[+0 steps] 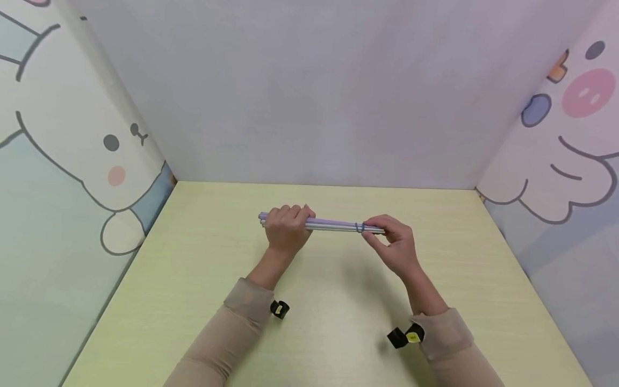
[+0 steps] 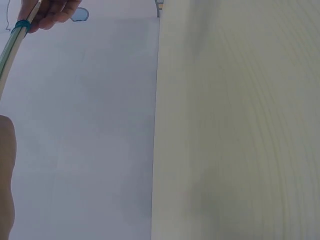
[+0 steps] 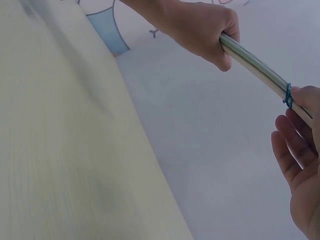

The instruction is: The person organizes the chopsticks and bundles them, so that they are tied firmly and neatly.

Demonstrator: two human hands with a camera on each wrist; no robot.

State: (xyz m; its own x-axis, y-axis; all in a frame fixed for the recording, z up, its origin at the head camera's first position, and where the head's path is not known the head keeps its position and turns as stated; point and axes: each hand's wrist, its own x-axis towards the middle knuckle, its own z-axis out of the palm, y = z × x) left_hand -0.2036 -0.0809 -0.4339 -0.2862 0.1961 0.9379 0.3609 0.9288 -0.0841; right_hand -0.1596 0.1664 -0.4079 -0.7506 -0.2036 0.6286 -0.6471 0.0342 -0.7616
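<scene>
A bundle of slim pastel chopsticks (image 1: pixel 333 224), lilac, white and pale green, is held level above the table. My left hand (image 1: pixel 286 230) grips it near its left end, fingers wrapped over the top. Close to the other end, a thin blue band (image 1: pixel 360 227) circles the sticks. My right hand (image 1: pixel 398 247) pinches the bundle there, thumb below and index finger above, with the fingertips at the band. In the right wrist view the thumb touches the blue band (image 3: pixel 287 95) and the other fingers are spread away from the sticks. The left wrist view shows little of the left hand.
The pale yellow table (image 1: pixel 217 322) lies beneath both hands. A plain light wall (image 1: pixel 314 107) rises behind it. Side panels with a cartoon rabbit (image 1: pixel 72 118) and a cartoon pig (image 1: pixel 556 140) flank it left and right.
</scene>
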